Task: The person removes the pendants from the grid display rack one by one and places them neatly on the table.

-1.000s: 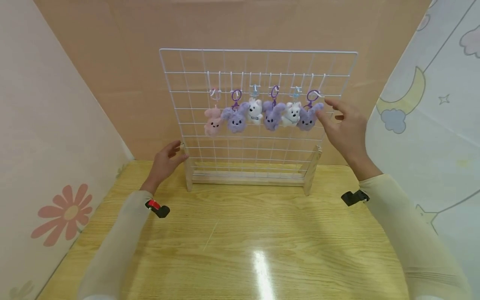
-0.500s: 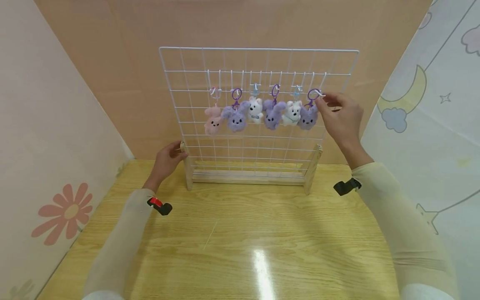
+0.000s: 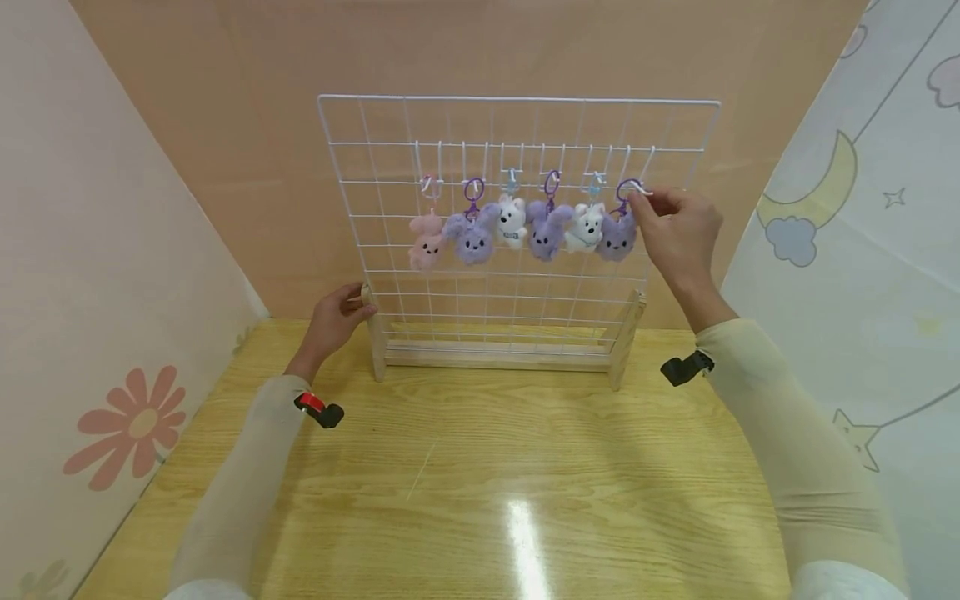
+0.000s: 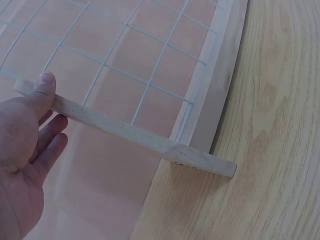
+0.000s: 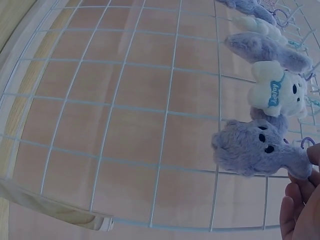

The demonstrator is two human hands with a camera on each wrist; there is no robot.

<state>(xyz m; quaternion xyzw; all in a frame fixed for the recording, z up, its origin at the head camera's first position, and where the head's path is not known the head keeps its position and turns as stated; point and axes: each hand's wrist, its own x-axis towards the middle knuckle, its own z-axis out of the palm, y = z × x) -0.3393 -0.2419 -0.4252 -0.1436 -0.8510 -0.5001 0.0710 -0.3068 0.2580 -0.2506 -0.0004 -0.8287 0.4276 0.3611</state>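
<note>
A white wire grid rack point(image 3: 517, 99) stands upright on a wooden base. My left hand point(image 3: 333, 321) grips the top end of its left wooden post point(image 4: 125, 131), thumb on one side and fingers on the other. At the upper right, my right hand point(image 3: 682, 237) pinches the rightmost purple plush keychain point(image 3: 617, 239) by its ear, close to the purple ring point(image 3: 628, 188) on a white hook. In the right wrist view, the fingers point(image 5: 295, 200) partly cover that ear. Beside it hang a white dog plush point(image 3: 584, 228) and another purple plush point(image 3: 545, 232).
Further left on the hooks are a white plush point(image 3: 512, 223), a purple plush point(image 3: 474, 241) and a pink plush point(image 3: 427, 242). The wooden right post point(image 3: 626, 342) stands on the wood-grain table point(image 3: 480, 467). A tan backdrop point(image 3: 187, 108) rises behind.
My right hand has moved left and slightly up, from beside the rightmost purple keychain's ear onto it near the ring. My left hand stays on the post.
</note>
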